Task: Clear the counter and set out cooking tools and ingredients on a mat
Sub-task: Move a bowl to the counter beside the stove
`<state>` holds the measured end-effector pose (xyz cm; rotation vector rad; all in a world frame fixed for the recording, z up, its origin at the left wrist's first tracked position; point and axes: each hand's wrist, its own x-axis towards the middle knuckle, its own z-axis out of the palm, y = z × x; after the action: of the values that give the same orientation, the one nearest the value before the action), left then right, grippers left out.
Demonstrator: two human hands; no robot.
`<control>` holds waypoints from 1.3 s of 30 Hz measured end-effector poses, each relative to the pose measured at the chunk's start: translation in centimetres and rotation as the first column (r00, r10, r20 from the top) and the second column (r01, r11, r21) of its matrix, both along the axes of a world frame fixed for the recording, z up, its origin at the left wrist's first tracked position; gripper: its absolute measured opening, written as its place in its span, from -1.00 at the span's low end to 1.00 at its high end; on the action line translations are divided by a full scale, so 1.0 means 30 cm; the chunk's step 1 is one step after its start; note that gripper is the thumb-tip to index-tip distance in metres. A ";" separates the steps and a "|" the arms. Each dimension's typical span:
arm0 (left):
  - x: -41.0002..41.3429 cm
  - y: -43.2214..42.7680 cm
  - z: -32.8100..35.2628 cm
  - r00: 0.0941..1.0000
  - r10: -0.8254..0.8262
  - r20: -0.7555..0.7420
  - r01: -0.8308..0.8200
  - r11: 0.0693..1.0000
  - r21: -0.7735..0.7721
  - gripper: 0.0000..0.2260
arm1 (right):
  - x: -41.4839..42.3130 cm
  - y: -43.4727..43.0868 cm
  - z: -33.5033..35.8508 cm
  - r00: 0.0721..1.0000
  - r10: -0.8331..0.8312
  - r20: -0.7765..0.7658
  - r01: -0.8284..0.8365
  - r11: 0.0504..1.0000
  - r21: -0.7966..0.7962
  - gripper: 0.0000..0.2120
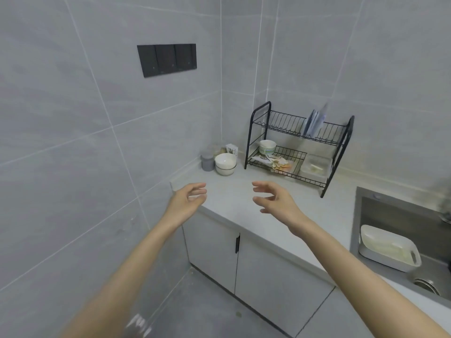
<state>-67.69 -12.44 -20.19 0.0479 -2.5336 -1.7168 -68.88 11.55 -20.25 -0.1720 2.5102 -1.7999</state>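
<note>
Where the lower edge cuts the view, both forearms enter bare, their elbows out of sight, and a pale smear beside the left arm is too blurred to name. Item, cabinet doors (214,247) under the worktop, one dark handle (237,243). Item, sink (395,215) at right, cropped by the frame edge, holding a white basin (388,250) whose contents are indistinct. Item, left hand (189,200) over the left end of the counter (244,211), and right hand (275,200) over its near part, well apart, palms turned toward each other, fingers loosely curled and parted, gripping nothing (contact with the surface cannot be judged). Item, against the back corner, two stacked white bowls (225,163), with a grey canister (207,162) just beside them and a small carton (231,150) behind, partly hidden. Item, black two-tier dish rack (256,132) standing on the counter by the far wall: lower tier with a banded bowl (267,146), a heap of packets and utensils (275,163) hard to separate, and a clear lidded box (314,165); upper tier with plates (314,123) on edge, blurred. Item, dark switch panel (167,60) on the left wall.
</note>
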 end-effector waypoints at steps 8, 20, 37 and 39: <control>-0.496 -0.055 -0.152 0.989 -0.001 0.147 -0.001 1.000 0.018 -0.69 | -0.530 -0.070 -0.146 0.973 -0.019 0.230 0.064 0.979 -0.192 -0.71; -1.140 -0.108 -0.345 0.845 -0.046 0.532 -0.127 0.950 0.284 -0.59 | -1.184 -0.128 -0.338 0.847 -0.098 0.523 0.277 0.921 -0.275 -0.71; -1.638 -0.059 -0.635 0.642 -0.249 0.725 -0.294 0.794 0.533 -0.71 | -1.572 -0.214 -0.601 0.638 -0.015 0.770 0.480 0.790 -0.382 -0.69; -1.656 -0.065 -0.656 0.637 -0.266 0.724 -0.318 0.765 0.561 -0.73 | -1.578 -0.218 -0.616 0.646 -0.004 0.764 0.492 0.767 -0.412 -0.64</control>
<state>-117.37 -14.38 -39.87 1.1097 -2.0615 -2.9707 -116.23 5.02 -38.74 0.8023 1.3986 -2.1141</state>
